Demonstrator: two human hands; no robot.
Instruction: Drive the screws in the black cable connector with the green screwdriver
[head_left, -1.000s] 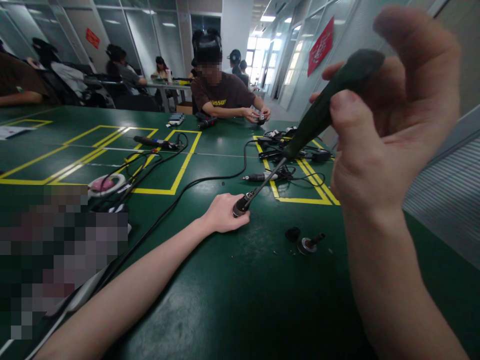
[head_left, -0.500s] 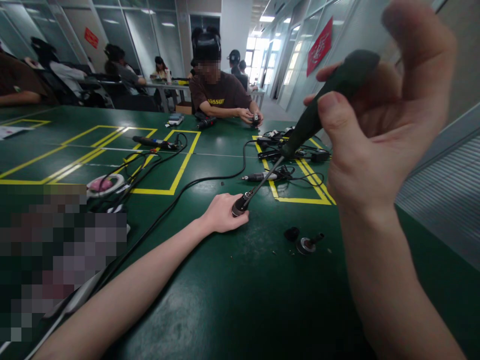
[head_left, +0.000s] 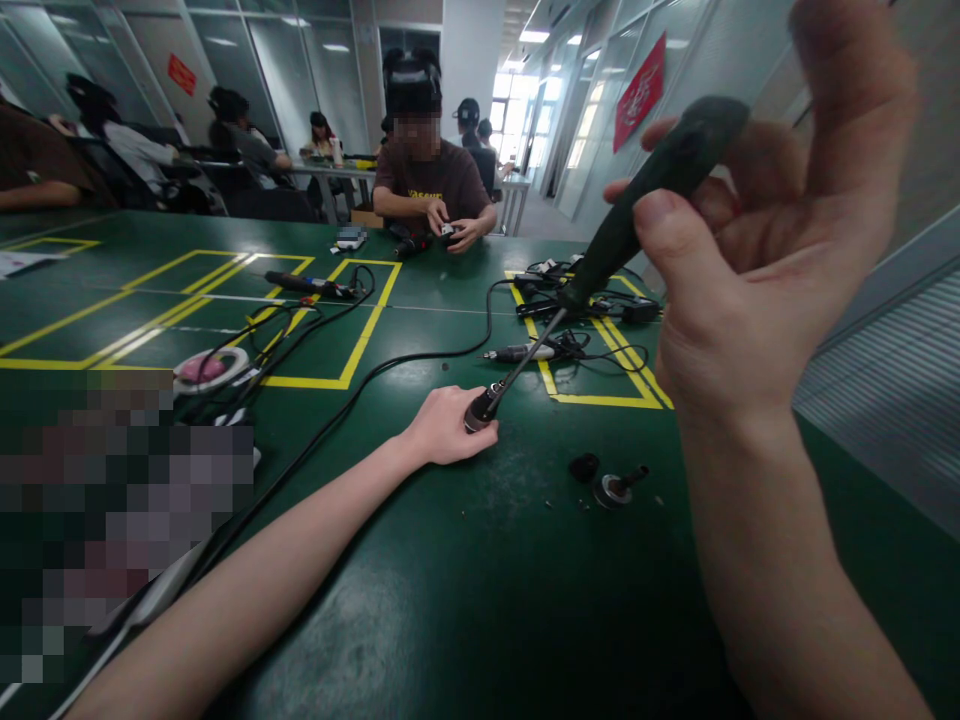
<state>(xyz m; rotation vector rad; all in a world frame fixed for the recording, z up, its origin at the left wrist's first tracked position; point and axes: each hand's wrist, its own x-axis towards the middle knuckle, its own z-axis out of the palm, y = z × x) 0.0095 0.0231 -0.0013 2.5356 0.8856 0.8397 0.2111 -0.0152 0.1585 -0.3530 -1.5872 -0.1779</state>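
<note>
My right hand (head_left: 757, 250) grips the dark green handle of a screwdriver (head_left: 660, 190), thumb along its side and one finger raised. The metal shaft slants down to the left, and its tip reaches a small black cylindrical part (head_left: 481, 410). My left hand (head_left: 448, 428) is closed around that part and rests on the green table. Whether the tip sits in a screw is too small to tell. To the right lie a round metal-rimmed piece with a short black stem (head_left: 613, 490), a black cap-like piece (head_left: 583, 467) and several tiny bits.
Beyond my hands lie a grey-and-black corded pen-like tool (head_left: 525, 353) and a tangle of black cables (head_left: 555, 280). A black cable (head_left: 405, 360) runs across the green table (head_left: 420, 620). Another corded tool (head_left: 307, 284) lies left. Across the table, a person (head_left: 435, 180) handles a small object.
My right hand has turned slightly with the screwdriver, its fingers shifting on the handle. My left hand stays put. The person opposite has moved their hands to the left.
</note>
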